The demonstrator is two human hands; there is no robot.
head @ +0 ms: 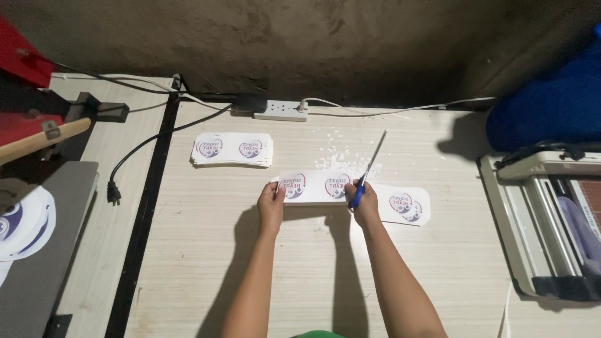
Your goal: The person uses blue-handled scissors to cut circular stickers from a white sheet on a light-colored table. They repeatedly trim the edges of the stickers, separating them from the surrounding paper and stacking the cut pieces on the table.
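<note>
1. Pale wood-grain table (300,275) carries everything, and I place the rest around the printed sheet (313,186) lying at its middle.
2. My left hand (271,205) closes on the sheet's left end, thumb on top, pinning it flat against the table.
3. My right hand (365,203) is wrapped around the blue-handled scissors (369,166) at the sheet's right end; the long blades angle up and away from me, past the sheet's far edge.
4. I judge the cutting step to be under way: the blades sit at the line between this sheet and the printed piece (407,205) just to its right, which looks parted or nearly parted from it. I cannot tell whether the blades are apart or closed.
5. White paper scraps (335,156) lie scattered just beyond the sheet, near the blade tips.
6. A stack of prints (231,149) sits beyond the sheet and to its left, well apart from my hands.
7. A white power strip (280,111) lies farther back against the wall.
8. As I see it, the next move calls for my left hand keeping the sheet from sliding while the blades follow the line between the round emblems without nicking them.
</note>
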